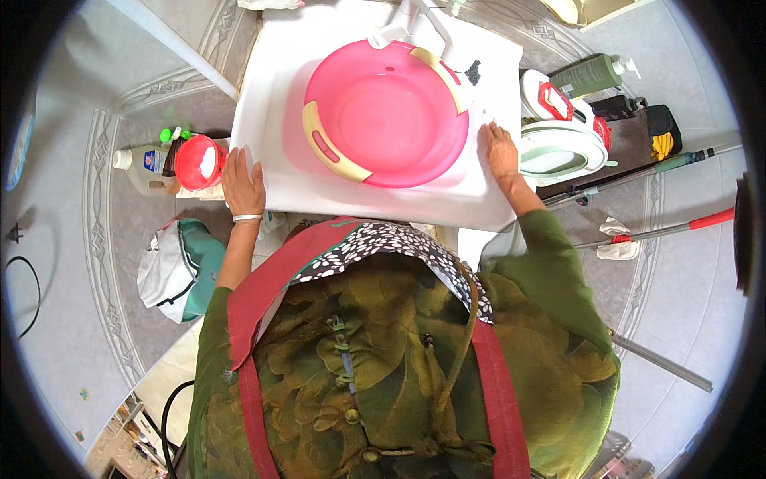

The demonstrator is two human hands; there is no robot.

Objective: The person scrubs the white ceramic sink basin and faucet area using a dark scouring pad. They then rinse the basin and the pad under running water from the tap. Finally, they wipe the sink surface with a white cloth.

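Observation:
Both of my hands rest flat on the rim of a white washbasin. On its left edge lies my left hand, fingers apart, a white band at the wrist, close to a red plastic bowl with something white inside. My right hand lies on the right side of the rim and holds nothing. Between them a pink plastic tub with two cream handles sits in the washbasin, under a white faucet. Whether the tub holds clear water, I cannot tell. A dark mesh piece lies right of the tub.
Left are a plastic jug and a green and white bag. Right are a green pump bottle, a white and pale green plastic item, a black holder with something yellow, and several poles, one with a red grip.

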